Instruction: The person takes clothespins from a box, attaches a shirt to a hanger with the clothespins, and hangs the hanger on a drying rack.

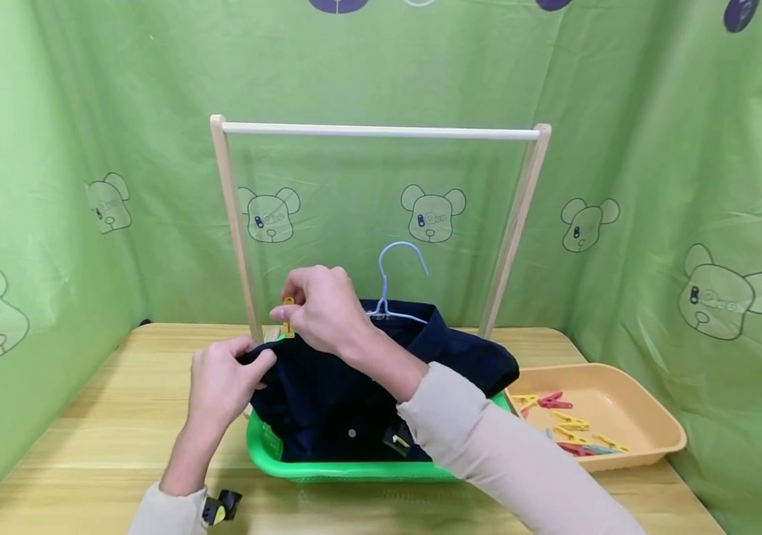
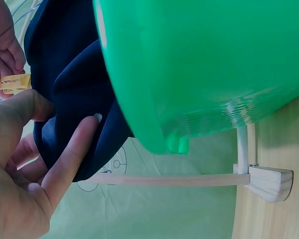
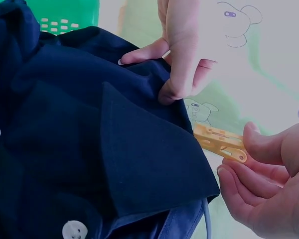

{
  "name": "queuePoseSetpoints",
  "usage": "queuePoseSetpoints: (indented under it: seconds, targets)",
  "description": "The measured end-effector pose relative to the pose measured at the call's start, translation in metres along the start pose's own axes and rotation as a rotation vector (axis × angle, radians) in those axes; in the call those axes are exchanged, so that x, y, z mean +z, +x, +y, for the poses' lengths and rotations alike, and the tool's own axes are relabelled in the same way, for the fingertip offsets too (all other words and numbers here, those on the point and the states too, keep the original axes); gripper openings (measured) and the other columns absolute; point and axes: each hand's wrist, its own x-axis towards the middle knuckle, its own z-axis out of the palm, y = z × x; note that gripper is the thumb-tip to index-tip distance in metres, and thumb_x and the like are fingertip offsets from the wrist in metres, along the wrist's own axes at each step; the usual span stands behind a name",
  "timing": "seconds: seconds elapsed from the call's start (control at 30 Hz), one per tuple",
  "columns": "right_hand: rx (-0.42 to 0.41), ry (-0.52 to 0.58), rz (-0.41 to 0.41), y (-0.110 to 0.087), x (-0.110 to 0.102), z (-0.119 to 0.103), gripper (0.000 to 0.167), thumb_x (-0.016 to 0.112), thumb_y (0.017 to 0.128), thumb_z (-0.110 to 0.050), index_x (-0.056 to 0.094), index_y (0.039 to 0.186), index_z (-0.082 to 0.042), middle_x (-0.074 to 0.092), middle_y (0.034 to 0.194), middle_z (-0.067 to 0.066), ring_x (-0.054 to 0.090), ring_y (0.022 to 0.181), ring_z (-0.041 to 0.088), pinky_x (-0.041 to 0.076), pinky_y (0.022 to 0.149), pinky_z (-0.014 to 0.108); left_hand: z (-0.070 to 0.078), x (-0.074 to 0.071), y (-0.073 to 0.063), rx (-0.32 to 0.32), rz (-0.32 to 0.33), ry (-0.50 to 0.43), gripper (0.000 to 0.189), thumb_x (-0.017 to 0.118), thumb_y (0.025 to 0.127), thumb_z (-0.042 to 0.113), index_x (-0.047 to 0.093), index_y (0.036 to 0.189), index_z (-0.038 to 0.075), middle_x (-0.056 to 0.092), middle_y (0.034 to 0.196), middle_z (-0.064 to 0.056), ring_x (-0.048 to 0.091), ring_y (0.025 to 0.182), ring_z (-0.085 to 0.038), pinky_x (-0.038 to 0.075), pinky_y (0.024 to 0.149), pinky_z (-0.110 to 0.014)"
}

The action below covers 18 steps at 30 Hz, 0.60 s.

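Observation:
A dark navy shirt (image 1: 327,401) with pale buttons and a collar lies over a green basket (image 1: 354,470). Inside its collar sits a light blue wire hanger (image 1: 382,282), hook upward. My left hand (image 1: 223,379) pinches the shirt's shoulder edge between thumb and fingers. Just beside it, my right hand (image 1: 327,308) holds a yellow clothespin (image 3: 220,143) between thumb and fingers. In the right wrist view the clothespin's tip meets the shirt's edge near the collar; whether it bites the cloth I cannot tell.
Behind the basket stands a rack with wooden posts (image 1: 518,223) and a white bar (image 1: 381,131). To the right, an orange tray (image 1: 642,409) holds several yellow, red and blue clothespins. All stand on a wooden table (image 1: 87,446) before green curtains.

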Motion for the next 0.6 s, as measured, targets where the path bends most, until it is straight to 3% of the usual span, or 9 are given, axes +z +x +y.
queuePoseSetpoints:
  seconds: [0.3, 0.6]
  targets:
    - [-0.03, -0.046, -0.053, 0.003, 0.0033, -0.0065, 0.014, 0.082, 0.084, -0.021, 0.072, 0.076, -0.014, 0.065, 0.066, -0.006, 0.059, 0.065, 0.011, 0.046, 0.056, 0.02, -0.0004, -0.0005, 0.0003, -0.005, 0.0, -0.004, 0.019, 0.069, 0.084, 0.02, 0.068, 0.065, 0.015, 0.07, 0.062, 0.001, 0.066, 0.049, -0.005, 0.054, 0.051, -0.024]
    - [-0.086, -0.13, -0.073, 0.0071, 0.0039, -0.008, 0.016, 0.083, 0.081, -0.02, 0.072, 0.071, -0.017, 0.066, 0.064, -0.01, 0.062, 0.068, 0.01, 0.048, 0.062, 0.019, 0.0001, 0.0, 0.0009, -0.004, -0.005, 0.003, 0.018, 0.068, 0.084, 0.02, 0.069, 0.067, 0.016, 0.071, 0.063, 0.001, 0.067, 0.049, -0.005, 0.053, 0.051, -0.024]
